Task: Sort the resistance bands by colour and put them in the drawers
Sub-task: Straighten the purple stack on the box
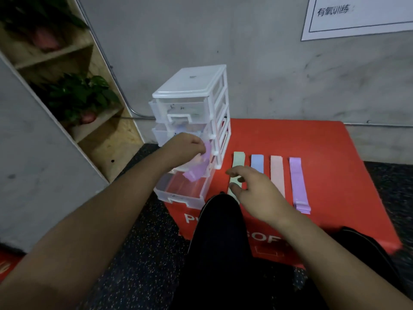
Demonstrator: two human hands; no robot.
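Four pastel resistance bands laid flat side by side as lengthwise strips on a red foam pad [324, 148]: green band [238, 161], blue band [257, 163], pink band [277, 173], and farthest right a flat lilac band [298, 182], seemingly layered at its near end; a fifth, a crumpled lilac band [195, 172], blurred, dangling from the left hand.

Just left of the strips, at the pad's far left corner, a clear plastic drawer tower [192, 86] with a white frame; bottom drawer [178, 194] pulled well out and open on top; contents of the middle drawers too blurred to tell. Behind, a grey concrete wall with a white notice [357, 16]; at far left a wooden shelf [105, 139] with potted plants [78, 95]; below, dark speckled flooring. In the foreground a knee [221, 231] in black trousers, covering the green band's near end and part of the pad's white lettering.

Left hand [185, 148] curled tight round the crumpled lilac band, in front of the tower and just above the open bottom drawer; right hand [254, 191] holding nothing, fingers loosely spread and bent, hovering over the near half of the green band and hiding the blue band's near end; touching or not, impossible to tell.
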